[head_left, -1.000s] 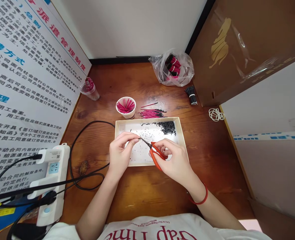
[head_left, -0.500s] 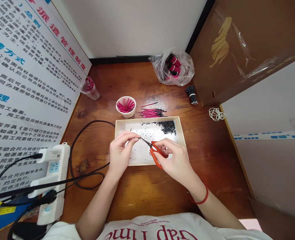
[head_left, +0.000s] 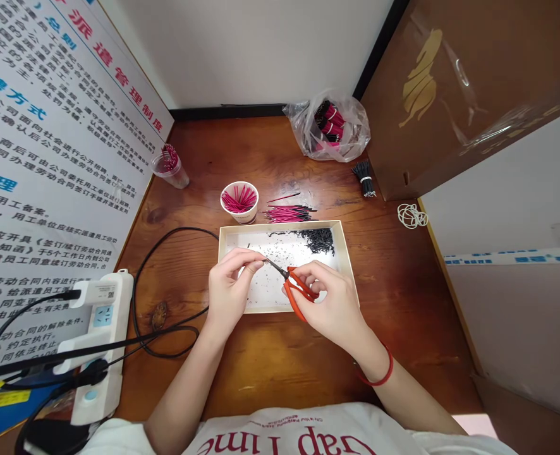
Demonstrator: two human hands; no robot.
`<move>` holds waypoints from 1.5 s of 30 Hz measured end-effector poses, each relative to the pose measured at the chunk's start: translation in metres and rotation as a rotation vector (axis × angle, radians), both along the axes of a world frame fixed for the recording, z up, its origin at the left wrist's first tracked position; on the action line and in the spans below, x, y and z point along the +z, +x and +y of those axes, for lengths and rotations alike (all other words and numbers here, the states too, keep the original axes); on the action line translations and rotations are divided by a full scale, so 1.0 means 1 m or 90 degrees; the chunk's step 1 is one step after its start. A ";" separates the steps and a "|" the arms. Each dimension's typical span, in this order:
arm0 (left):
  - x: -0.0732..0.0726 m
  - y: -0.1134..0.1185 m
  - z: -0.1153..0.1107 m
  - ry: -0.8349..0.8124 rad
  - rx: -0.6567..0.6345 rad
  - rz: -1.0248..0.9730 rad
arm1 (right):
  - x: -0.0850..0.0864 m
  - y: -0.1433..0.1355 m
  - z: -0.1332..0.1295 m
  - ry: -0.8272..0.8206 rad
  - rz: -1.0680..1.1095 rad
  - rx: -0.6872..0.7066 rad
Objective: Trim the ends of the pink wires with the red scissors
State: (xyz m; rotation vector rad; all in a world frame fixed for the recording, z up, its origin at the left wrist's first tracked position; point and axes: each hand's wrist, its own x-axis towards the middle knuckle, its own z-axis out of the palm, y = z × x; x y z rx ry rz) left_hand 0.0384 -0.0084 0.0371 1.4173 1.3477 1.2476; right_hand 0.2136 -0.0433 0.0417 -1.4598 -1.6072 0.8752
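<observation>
Over a shallow white box, my right hand grips orange-handled scissors, their dark blades pointing up and left. The blade tips reach the fingertips of my left hand. Thumb and forefinger of that hand are pinched together on something too small to make out. Below, the box floor carries scattered tiny bits and a heap of short black pieces in its far right corner. Beyond the far rim lies a pile of pink and black wires, with one wire apart from it.
A paper cup of pink wires and a clear plastic cup stand at the left. Back right are a plastic bag of bundles, a black wire bundle and white bands. A power strip and cables lie left.
The scissor handles have spread slightly wider in my right hand. My left hand keeps its pinch in the same place.
</observation>
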 end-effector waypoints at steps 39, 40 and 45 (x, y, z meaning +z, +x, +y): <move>-0.002 0.001 -0.001 0.005 0.007 -0.005 | 0.002 -0.002 0.000 -0.003 0.012 -0.003; -0.001 0.000 -0.001 0.003 0.007 -0.005 | 0.002 -0.002 0.000 -0.002 0.014 -0.003; -0.001 0.001 -0.001 0.015 0.000 -0.009 | 0.002 -0.002 0.000 0.005 0.020 -0.006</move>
